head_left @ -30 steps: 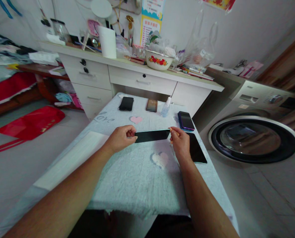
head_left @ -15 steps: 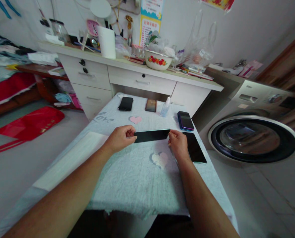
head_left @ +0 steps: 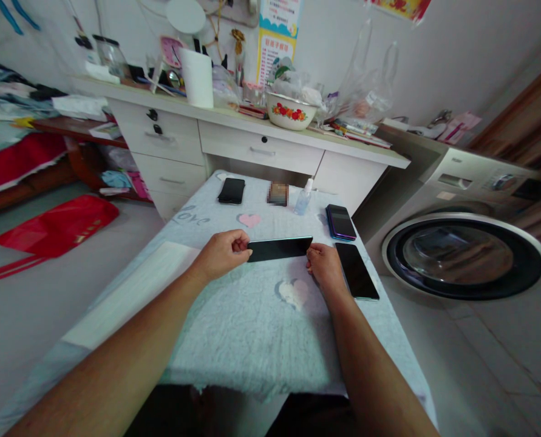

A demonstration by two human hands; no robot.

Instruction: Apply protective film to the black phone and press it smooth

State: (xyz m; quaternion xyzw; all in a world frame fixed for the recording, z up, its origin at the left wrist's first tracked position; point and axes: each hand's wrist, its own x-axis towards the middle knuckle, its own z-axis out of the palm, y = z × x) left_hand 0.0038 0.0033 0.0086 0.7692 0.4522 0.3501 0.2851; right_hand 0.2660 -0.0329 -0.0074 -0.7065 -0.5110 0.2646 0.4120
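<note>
A smartphone (head_left: 280,249) with a dark screen is held sideways and tilted over the cloth-covered table (head_left: 252,321). My left hand (head_left: 224,254) pinches its left end between thumb and curled fingers. At the other end, the curled fingers of my right hand (head_left: 325,266) close on the lower right corner. Just right of that hand lies a larger dark tablet-like device (head_left: 357,272), screen up. Behind it is a stack of phones (head_left: 341,222) with a purple-blue edge.
Toward the table's far side are a black phone (head_left: 231,190), a blurred-out small item (head_left: 278,193) and a clear spray bottle (head_left: 303,198). A white strip (head_left: 129,297) lies at left. Beyond stand a white desk (head_left: 261,149) and a washing machine (head_left: 461,230).
My right hand has slid slightly down along the phone's right end, so its upper right corner now shows. The left hand and the phone stay almost in place.
</note>
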